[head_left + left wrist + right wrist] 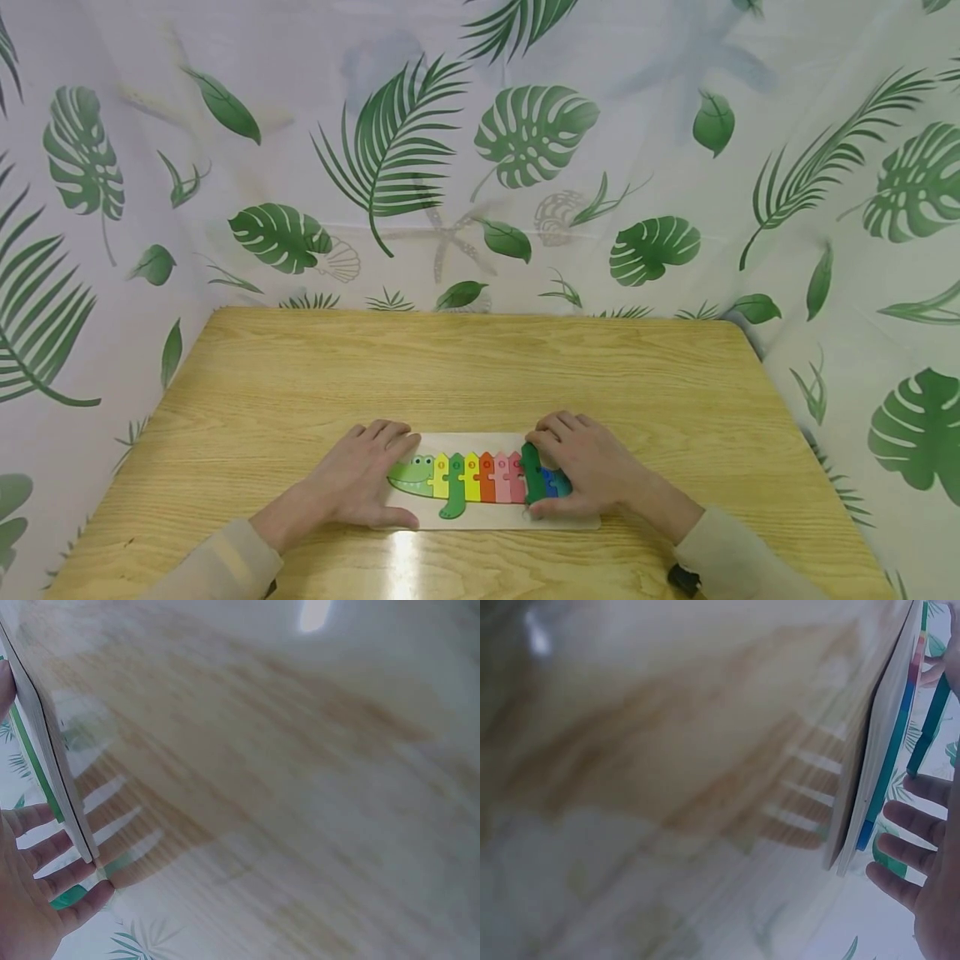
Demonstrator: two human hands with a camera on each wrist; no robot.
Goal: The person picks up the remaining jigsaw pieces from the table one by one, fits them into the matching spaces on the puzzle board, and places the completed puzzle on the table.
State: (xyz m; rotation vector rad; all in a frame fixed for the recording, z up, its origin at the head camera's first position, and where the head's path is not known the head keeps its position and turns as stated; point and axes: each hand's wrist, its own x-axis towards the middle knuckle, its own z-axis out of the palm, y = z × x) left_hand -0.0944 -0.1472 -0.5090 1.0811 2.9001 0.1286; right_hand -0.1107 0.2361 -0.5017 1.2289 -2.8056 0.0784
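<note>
A pale wooden puzzle board [495, 518] lies near the front of the table, bearing a colourful crocodile with a light green head [411, 477] and numbered segments. Over the board's left end spreads my left hand [360, 479], thumb by the near edge and fingers by the far edge. Between the thumb and index finger of my right hand [592, 467] is a dark green puzzle piece [533, 477]. The right wrist view shows that piece [930, 724] raised above the board. Blue segments [552, 482] sit beneath the right hand, which partly hides the tail end.
The wooden table [480, 367] reaches back to a white curtain [420, 275] printed with green leaves, which also stands at both sides. Light sleeves [232, 560] cover both forearms. A dark object [684, 578] shows at the right cuff.
</note>
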